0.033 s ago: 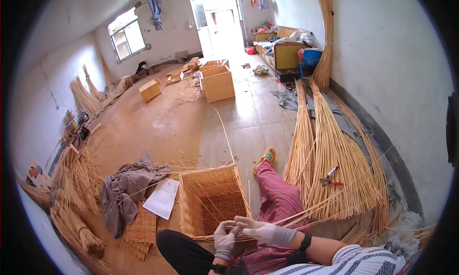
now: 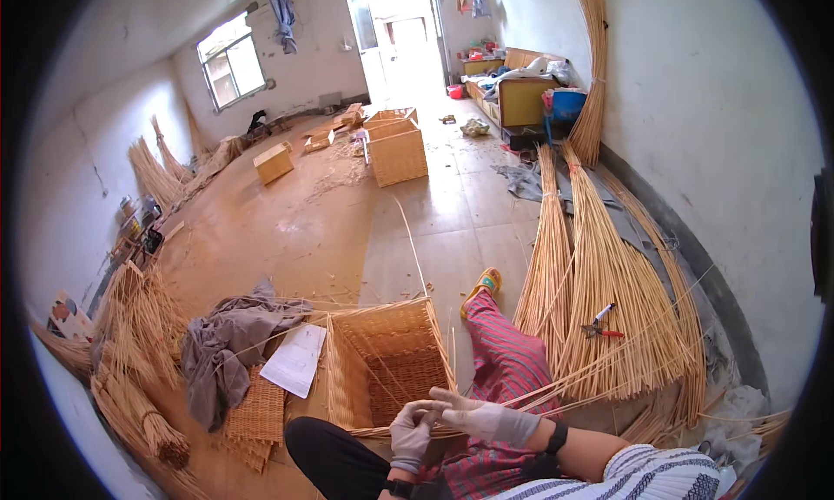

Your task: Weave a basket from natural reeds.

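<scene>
A square woven wicker basket (image 2: 349,374) stands between my legs, its top facing me and several loose willow strands (image 2: 410,239) sticking out from its rim. At the near rim, my left hand (image 2: 410,435) in a pale glove has its fingers curled in a pinch around a thin strand. My right hand (image 2: 491,420), also gloved, is close beside it with fingers stretched toward the left fingertips. Long strands run from the rim under my right hand toward the right. The exact contact at the fingertips is too small to make out.
Large bundles of willow rods (image 2: 608,300) lie on the right, with red-handled pliers (image 2: 601,331) and a pen on top. To the left are a grey-brown cloth (image 2: 228,348), a paper sheet (image 2: 295,359), woven panels (image 2: 256,413) and more rods. Finished baskets (image 2: 395,152) stand farther off.
The fingers of my right hand have lifted and spread slightly near the left fingertips. My left hand and the basket stay in place.
</scene>
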`<state>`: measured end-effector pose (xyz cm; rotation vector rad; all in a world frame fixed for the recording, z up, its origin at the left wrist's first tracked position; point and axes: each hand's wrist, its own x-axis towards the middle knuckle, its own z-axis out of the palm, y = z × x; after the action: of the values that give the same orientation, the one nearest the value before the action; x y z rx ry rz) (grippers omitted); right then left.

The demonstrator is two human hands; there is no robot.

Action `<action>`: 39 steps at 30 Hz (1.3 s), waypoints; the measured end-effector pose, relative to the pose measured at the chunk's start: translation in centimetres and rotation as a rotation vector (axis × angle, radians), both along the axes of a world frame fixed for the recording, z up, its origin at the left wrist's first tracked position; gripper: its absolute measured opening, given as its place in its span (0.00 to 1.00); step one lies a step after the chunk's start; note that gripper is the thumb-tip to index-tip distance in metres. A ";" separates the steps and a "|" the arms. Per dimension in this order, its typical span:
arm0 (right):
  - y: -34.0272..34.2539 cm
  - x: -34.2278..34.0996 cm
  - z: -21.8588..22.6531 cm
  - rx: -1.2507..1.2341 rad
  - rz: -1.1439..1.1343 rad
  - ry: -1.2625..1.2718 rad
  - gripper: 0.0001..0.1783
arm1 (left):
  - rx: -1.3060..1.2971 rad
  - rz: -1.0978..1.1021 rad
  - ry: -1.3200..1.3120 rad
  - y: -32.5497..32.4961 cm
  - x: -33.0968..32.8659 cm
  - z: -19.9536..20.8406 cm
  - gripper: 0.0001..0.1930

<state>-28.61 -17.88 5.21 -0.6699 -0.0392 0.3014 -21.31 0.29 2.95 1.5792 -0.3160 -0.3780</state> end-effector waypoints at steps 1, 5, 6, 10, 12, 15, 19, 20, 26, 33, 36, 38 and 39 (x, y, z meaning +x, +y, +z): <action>0.0 0.1 -0.2 0.054 -0.001 -0.001 0.35 | 0.009 -0.017 -0.007 0.1 -0.1 0.3 0.08; 0.1 0.7 -1.2 -0.066 -0.094 0.115 0.38 | 0.106 -0.105 -0.287 0.4 0.0 0.3 0.08; 0.2 0.8 -1.3 -0.171 -0.113 0.183 0.38 | 0.228 -0.143 -0.363 0.5 0.2 0.2 0.08; 0.1 0.9 -0.6 -0.245 -0.126 0.292 0.42 | 0.287 -0.180 -0.537 0.9 0.6 0.2 0.05; 0.1 1.1 0.3 -0.400 -0.093 0.267 0.42 | 0.347 -0.200 -0.569 1.0 0.6 0.7 0.06; 0.5 1.2 1.7 -0.582 -0.027 0.198 0.39 | 0.493 -0.189 -0.599 0.9 0.5 1.5 0.07; 1.4 1.2 2.3 -0.424 -0.005 0.151 0.35 | 0.517 0.082 -0.621 0.7 1.0 1.8 0.06; 1.6 1.1 2.2 -0.415 -0.020 0.081 0.35 | 0.510 0.186 -0.585 0.7 1.2 1.7 0.05; 1.3 2.3 0.4 -0.520 -0.183 0.127 0.34 | 0.251 0.077 -0.293 0.6 1.1 1.2 0.07; 0.4 2.7 -0.8 -0.615 -0.080 0.070 0.34 | 0.279 0.064 -0.414 0.2 1.0 1.2 0.12; 0.6 2.9 -1.0 -0.678 -0.064 0.051 0.33 | 0.360 0.052 -0.599 0.4 1.2 1.1 0.10; 0.8 3.1 -1.1 -0.683 -0.039 0.066 0.32 | 0.433 0.042 -0.684 0.5 1.3 1.0 0.09; 1.0 3.2 -1.1 -0.679 -0.024 0.060 0.31 | 0.471 0.052 -0.716 0.6 1.4 1.0 0.08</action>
<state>-25.45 -16.90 4.11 -1.3332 0.1355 0.3118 -19.91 0.91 3.91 2.1528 -0.7722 0.1917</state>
